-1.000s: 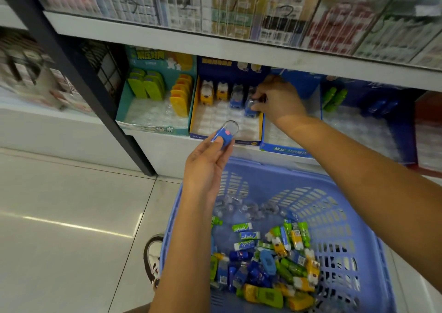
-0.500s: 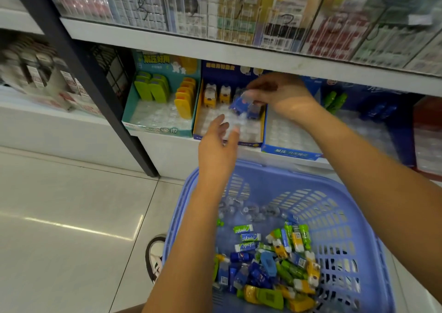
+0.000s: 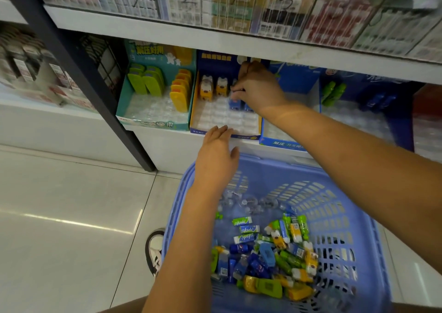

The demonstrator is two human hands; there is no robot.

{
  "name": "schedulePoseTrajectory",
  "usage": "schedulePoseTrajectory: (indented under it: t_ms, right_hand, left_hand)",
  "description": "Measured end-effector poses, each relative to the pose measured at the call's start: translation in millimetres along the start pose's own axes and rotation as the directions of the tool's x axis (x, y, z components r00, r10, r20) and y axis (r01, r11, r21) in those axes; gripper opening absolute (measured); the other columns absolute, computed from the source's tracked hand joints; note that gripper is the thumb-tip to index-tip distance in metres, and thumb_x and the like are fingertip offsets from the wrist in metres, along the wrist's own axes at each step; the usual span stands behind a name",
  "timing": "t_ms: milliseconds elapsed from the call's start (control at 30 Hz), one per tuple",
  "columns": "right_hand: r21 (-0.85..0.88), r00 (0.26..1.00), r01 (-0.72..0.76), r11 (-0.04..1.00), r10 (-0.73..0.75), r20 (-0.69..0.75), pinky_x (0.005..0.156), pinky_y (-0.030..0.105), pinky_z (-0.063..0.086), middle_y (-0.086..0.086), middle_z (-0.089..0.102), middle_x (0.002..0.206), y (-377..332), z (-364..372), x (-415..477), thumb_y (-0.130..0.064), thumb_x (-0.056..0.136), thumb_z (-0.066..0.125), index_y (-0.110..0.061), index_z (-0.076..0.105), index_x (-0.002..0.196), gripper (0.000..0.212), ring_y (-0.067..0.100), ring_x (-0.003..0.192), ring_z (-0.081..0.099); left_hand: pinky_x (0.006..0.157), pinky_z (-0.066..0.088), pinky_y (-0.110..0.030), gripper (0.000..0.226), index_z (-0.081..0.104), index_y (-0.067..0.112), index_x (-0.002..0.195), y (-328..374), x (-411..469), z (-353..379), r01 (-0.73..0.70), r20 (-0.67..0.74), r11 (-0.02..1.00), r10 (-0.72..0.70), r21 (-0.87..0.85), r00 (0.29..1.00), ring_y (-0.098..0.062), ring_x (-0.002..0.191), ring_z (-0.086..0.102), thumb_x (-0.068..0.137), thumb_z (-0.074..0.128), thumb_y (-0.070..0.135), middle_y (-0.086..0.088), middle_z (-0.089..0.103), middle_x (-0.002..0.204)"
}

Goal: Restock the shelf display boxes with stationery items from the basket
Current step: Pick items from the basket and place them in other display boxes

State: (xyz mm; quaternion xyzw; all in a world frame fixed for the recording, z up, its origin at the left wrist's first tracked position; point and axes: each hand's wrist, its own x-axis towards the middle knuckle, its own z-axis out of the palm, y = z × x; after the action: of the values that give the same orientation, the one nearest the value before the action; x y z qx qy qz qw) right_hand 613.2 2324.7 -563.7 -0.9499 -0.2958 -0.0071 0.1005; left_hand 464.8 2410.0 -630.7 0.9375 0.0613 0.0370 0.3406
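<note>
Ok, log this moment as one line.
step: restocking | right hand: pinches blue item in yellow-edged display box | left hand: open, empty, over basket

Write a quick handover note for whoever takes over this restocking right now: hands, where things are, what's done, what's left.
Left hand: open, empty, above the basket's far rim.
Right hand: pinches a blue item inside the middle display box.
Done: two yellow items and another blue one stand in that box.
Left: most of its slots are bare, and many loose items lie in the basket.
</note>
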Motion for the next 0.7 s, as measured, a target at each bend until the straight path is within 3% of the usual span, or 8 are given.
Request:
schedulePoseTrajectory:
  t_ms: [100,167,233,300,367,433,567,700]
  right_hand:
    - [0.033,0.998,-0.066,0.997,0.066,0.016,0.094,0.03,0.037,0.016,0.046,0.129,-4,-1,-7,-0.023,0.091,0.06,-0.007,0.055,0.128,0.041,0.029,0.121,0.042]
    - [0.083,0.999,-0.027,0.996,0.031,-0.041,0.09,0.029,0.037,0.014,0.047,0.127,-4,-1,-36,-0.025,0.091,0.059,-0.011,0.056,0.128,0.039,0.026,0.112,0.046]
    - [0.199,0.994,-0.009,0.98,0.03,-0.105,0.078,0.029,0.042,0.011,0.058,0.106,-1,10,-81,-0.026,0.09,0.06,-0.011,0.063,0.111,0.026,0.018,0.088,0.051]
    - [0.284,0.992,-0.125,0.951,0.119,0.039,0.072,0.03,0.045,0.006,0.064,0.089,7,38,-131,-0.027,0.088,0.062,-0.013,0.066,0.093,0.016,0.015,0.077,0.053]
    - [0.221,0.895,-0.326,0.919,0.225,0.386,0.077,0.028,0.047,0.007,0.068,0.099,18,79,-176,-0.029,0.086,0.065,-0.013,0.067,0.097,0.02,0.02,0.088,0.06]
    - [0.095,0.696,-0.413,0.906,0.247,0.675,0.089,0.033,0.047,0.009,0.063,0.119,26,124,-215,-0.029,0.086,0.067,-0.013,0.061,0.117,0.036,0.024,0.107,0.059]
    - [0.024,0.525,-0.39,0.921,0.2,0.827,0.097,0.037,0.044,0.014,0.045,0.139,31,188,-267,-0.031,0.082,0.07,-0.017,0.042,0.14,0.066,0.031,0.122,0.048]
    - [0.038,0.541,-0.357,0.933,0.173,0.823,0.079,0.034,0.046,0.014,0.051,0.128,33,212,-281,-0.026,0.074,0.076,-0.015,0.043,0.13,0.066,0.031,0.11,0.053]
  left_hand:
    - [0.103,0.033,-0.023,0.037,0.055,0.011,0.131,3,-9,1,-0.061,-0.173,0.99,0.038,-0.13,0.984,-0.018,0.133,0.041,0.096,0.052,0.019,-0.005,0.053,0.138]
    - [0.082,0.045,-0.025,0.021,0.067,0.013,0.109,3,-18,6,-0.096,-0.282,0.968,0.028,-0.231,0.959,-0.018,0.1,0.061,0.095,0.053,0.021,-0.005,0.068,0.108]
    - [0.063,0.045,-0.033,0.021,0.064,0.011,0.081,-4,-24,21,-0.018,-0.142,0.976,-0.013,-0.217,0.99,-0.024,0.07,0.059,0.094,0.052,0.021,-0.008,0.066,0.075]
    - [0.062,0.042,-0.039,0.026,0.054,0.008,0.067,-16,-27,47,0.112,0.172,0.992,-0.102,-0.051,0.98,-0.032,0.065,0.054,0.092,0.05,0.015,-0.014,0.059,0.067]
    - [0.075,0.047,-0.04,0.02,0.062,0.001,0.08,-28,-38,76,0.108,0.483,0.98,-0.177,0.166,0.857,-0.034,0.085,0.061,0.091,0.048,0.012,-0.021,0.066,0.089]
    - [0.086,0.048,-0.041,0.024,0.065,-0.003,0.104,-43,-58,106,0.026,0.7,0.962,-0.216,0.271,0.681,-0.034,0.101,0.06,0.094,0.048,0.008,-0.022,0.064,0.109]
    - [0.091,0.048,-0.041,0.031,0.053,0.0,0.125,-67,-97,145,-0.02,0.813,0.9,-0.383,0.435,0.439,-0.035,0.112,0.056,0.095,0.046,0.0,-0.021,0.055,0.126]
    - [0.091,0.047,-0.038,0.025,0.056,0.002,0.119,-87,-88,143,0.051,0.616,0.822,-0.465,0.568,0.636,-0.03,0.112,0.058,0.098,0.044,0.006,-0.016,0.059,0.123]
